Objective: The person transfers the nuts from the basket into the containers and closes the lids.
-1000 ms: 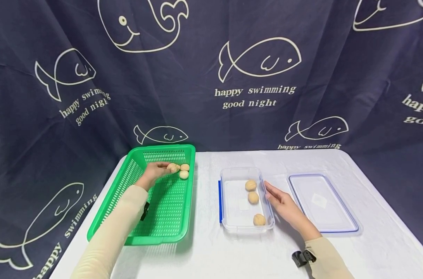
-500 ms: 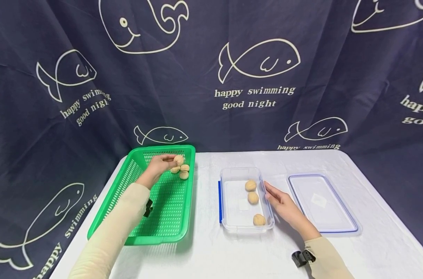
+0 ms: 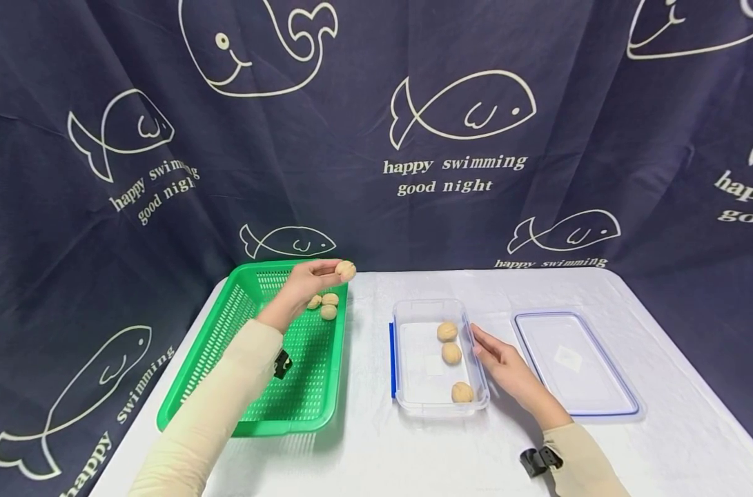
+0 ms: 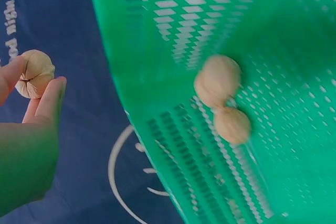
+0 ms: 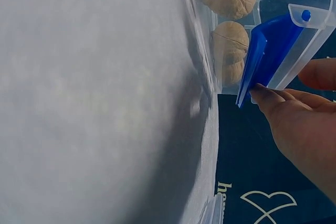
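Note:
In the head view my left hand (image 3: 310,281) pinches a walnut (image 3: 346,270) between thumb and fingertips, above the far right rim of the green plastic basket (image 3: 337,359). The left wrist view shows this walnut (image 4: 35,72) outside the basket wall. Several more walnuts lie in the basket's far right corner, including one walnut (image 3: 328,313). My right hand (image 3: 506,366) rests against the right side of a clear plastic box (image 3: 413,397), with its fingers extended. In the right wrist view its fingertips touch the box's blue latch (image 5: 273,45). Three walnuts lie inside, one walnut (image 3: 462,392) nearer the front.
A clear lid (image 3: 590,362) with a blue seal lies flat right of the box. Both containers stand on a table with a white cloth (image 3: 366,442). A dark blue curtain (image 3: 364,200) with fish drawings hangs behind the table.
My left hand has lifted a walnut out of the group in the basket and moved it up and to the right, to above the rim. The right hand has stayed at the box.

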Demonstrator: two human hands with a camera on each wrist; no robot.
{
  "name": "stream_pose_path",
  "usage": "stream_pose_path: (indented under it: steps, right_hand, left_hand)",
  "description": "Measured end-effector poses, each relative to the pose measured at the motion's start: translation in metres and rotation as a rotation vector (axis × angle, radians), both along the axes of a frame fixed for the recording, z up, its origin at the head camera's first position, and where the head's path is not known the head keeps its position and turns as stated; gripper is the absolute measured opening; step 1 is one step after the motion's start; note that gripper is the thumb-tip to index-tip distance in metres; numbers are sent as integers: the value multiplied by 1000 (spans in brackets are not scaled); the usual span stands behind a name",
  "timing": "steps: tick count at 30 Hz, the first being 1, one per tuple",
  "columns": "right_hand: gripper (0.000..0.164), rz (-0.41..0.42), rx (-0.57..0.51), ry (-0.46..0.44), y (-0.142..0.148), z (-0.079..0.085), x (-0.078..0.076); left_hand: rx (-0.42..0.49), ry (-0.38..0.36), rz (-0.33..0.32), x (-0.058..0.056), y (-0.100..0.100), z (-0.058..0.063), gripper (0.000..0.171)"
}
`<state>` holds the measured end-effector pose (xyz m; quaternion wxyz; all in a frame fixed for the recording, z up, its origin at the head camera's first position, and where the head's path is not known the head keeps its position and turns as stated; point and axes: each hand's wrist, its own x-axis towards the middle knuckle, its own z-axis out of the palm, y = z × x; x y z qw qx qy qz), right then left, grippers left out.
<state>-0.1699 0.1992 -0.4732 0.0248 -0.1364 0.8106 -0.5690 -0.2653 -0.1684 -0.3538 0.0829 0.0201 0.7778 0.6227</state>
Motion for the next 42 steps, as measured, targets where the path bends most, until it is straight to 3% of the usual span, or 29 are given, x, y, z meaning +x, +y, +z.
stream_pose_path:
  steps: [12,24,31,42]
  right_hand:
    - [50,1,12,1,1,0,1]
    - [50,-1,-10,-3,1,-2,1]
    - [50,-4,-12,-6,0,-2,0]
    - [50,0,-19,-9,0,0,-1]
  left_hand:
    - [32,18,-70,5,46,17,47]
    - [94,62,-153,5,93,20,41]
    - [95,38,-197,6,117,12,40]
    - [72,-30,-264,19,147,-16,38]
